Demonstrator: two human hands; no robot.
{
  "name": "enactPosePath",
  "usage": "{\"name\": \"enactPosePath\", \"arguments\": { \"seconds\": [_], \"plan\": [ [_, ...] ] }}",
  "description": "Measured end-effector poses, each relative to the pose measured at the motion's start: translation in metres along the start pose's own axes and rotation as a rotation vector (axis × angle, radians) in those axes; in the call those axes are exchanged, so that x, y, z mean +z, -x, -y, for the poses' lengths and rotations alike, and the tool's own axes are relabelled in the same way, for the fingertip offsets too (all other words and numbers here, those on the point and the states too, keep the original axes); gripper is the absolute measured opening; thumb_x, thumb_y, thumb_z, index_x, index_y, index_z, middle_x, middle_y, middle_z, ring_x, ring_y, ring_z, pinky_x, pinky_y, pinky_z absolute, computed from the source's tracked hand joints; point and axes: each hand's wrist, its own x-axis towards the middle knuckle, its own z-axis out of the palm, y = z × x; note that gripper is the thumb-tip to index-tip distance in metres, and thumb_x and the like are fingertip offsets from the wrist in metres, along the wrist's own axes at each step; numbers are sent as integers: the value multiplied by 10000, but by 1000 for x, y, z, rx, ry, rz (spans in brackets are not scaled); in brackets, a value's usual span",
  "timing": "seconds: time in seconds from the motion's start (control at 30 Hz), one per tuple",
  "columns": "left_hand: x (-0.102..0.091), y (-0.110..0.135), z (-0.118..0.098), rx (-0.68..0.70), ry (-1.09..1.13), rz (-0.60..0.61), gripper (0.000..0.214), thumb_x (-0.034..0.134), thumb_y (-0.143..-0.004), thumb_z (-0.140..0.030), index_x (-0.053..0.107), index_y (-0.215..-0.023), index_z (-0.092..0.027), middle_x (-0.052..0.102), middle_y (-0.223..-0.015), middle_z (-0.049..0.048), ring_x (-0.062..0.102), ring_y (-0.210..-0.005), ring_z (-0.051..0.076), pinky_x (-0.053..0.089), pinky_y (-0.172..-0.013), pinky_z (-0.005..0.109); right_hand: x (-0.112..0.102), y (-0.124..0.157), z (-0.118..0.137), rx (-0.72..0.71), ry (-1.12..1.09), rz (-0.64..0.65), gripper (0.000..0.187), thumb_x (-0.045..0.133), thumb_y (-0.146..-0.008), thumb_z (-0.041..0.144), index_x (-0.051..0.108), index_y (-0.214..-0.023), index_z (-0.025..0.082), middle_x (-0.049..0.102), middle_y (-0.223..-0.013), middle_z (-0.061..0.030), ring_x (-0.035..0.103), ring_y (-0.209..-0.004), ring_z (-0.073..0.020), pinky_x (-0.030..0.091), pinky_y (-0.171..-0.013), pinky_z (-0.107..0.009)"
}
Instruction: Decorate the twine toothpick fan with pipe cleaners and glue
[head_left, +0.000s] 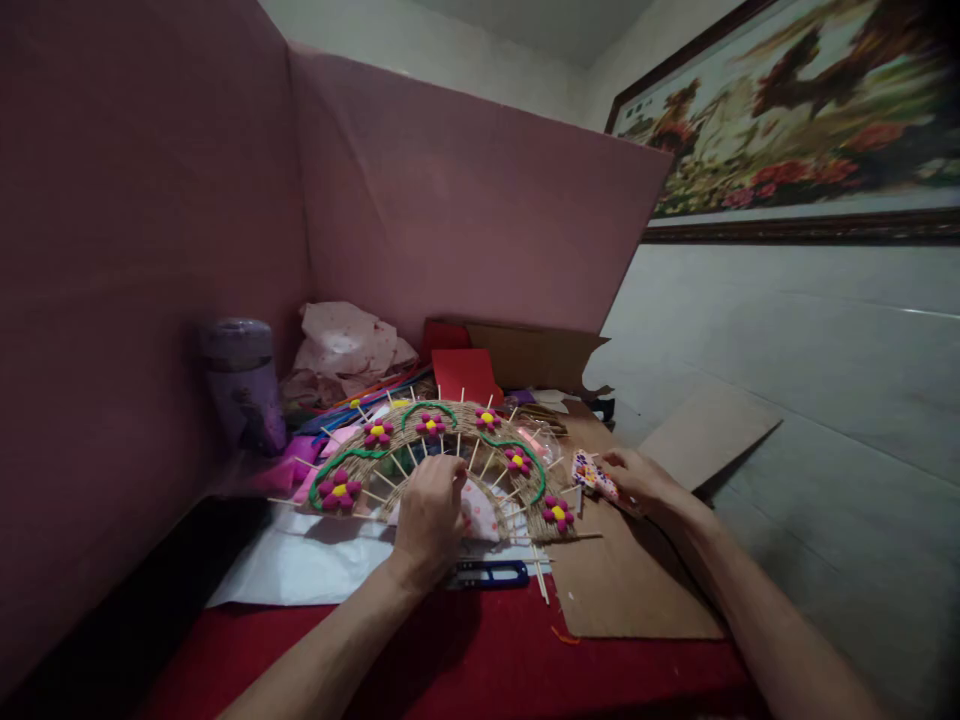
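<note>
A half-round woven jute fan (450, 445) on wooden sticks lies on the table, with pink-and-yellow flowers and a green wavy cord on it. My left hand (431, 515) is closed on the fan's lower middle, fingers curled round the sticks. My right hand (637, 480) lies to the right on a brown cardboard sheet (630, 590) and grips a small white glue gun with coloured spots (594, 476), its tip close to the fan's right end.
Dark blue thread snips (487, 574) lie in front of the fan. A purple bottle (244, 385) stands at the left, crumpled cloth (345, 350) and red paper (465, 375) behind. Pink cardboard walls (450, 210) enclose the back and left. White paper (315, 565) covers the red tablecloth (465, 660).
</note>
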Motion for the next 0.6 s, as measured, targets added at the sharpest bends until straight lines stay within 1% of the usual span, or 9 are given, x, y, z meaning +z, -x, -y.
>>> {"name": "enactPosePath", "arguments": {
  "seconds": [0.07, 0.17, 0.23, 0.3, 0.37, 0.43, 0.53, 0.6],
  "plan": [
    [2, 1, 0, 20, 97, -33, 117, 399, -845, -123, 502, -820, -173, 555, -768, 51, 490, -744, 189, 386, -674, 305, 4, -1, -10, -68, -16, 78, 184, 572, -643, 193, 692, -780, 169, 685, -739, -47, 607, -717, -198, 418, -631, -249],
    [5, 2, 1, 38, 155, -38, 102, 412, -849, -134, 503, -818, -168, 551, -762, 47, 486, -739, 184, 384, -674, 301, 12, -2, -17, -173, -38, 156, 248, 540, -651, 170, 688, -850, 167, 696, -790, -33, 609, -718, -184, 430, -645, -241],
    [7, 3, 2, 16, 146, -23, 87, 440, -825, -115, 510, -821, -166, 560, -769, 44, 494, -749, 186, 377, -684, 307, 17, -4, -20, -231, -38, 178, 271, 516, -681, 178, 674, -900, 166, 695, -864, -45, 609, -765, -185, 438, -685, -249],
    [8, 4, 4, -27, 118, -6, 96, 467, -792, -93, 519, -820, -168, 574, -775, 39, 504, -758, 189, 366, -695, 314, 20, -6, -24, -264, -19, 169, 278, 517, -702, 199, 659, -937, 155, 678, -954, -78, 597, -846, -202, 431, -750, -272],
    [9, 5, 5, -59, 90, 10, 112, 479, -771, -83, 525, -822, -172, 586, -787, 35, 514, -771, 192, 356, -702, 319, 24, -8, -28, -269, 11, 138, 295, 540, -699, 212, 645, -966, 143, 649, -1027, -114, 574, -920, -225, 412, -800, -298],
    [10, 5, 6, -67, 70, 23, 113, 480, -769, -89, 529, -826, -174, 595, -798, 36, 521, -783, 195, 348, -704, 322, 25, -7, -29, -250, 40, 107, 348, 581, -658, 198, 633, -999, 146, 630, -1055, -125, 560, -952, -240, 402, -802, -303],
    [8, 5, 5, -73, 31, 33, 110, 469, -782, -103, 536, -829, -176, 608, -800, 32, 536, -795, 196, 334, -721, 334, 22, -4, -28, -195, 74, 59, 458, 629, -581, 162, 623, -1038, 154, 623, -1030, -123, 561, -939, -246, 398, -758, -286],
    [6, 4, 3, -101, -11, 25, 120, 464, -784, -105, 543, -836, -179, 618, -804, 27, 549, -806, 199, 322, -736, 346, 15, 0, -27, -149, 93, 23, 476, 634, -589, 200, 614, -1061, 151, 620, -998, -131, 574, -880, -248, 396, -695, -283]
  ]
}}
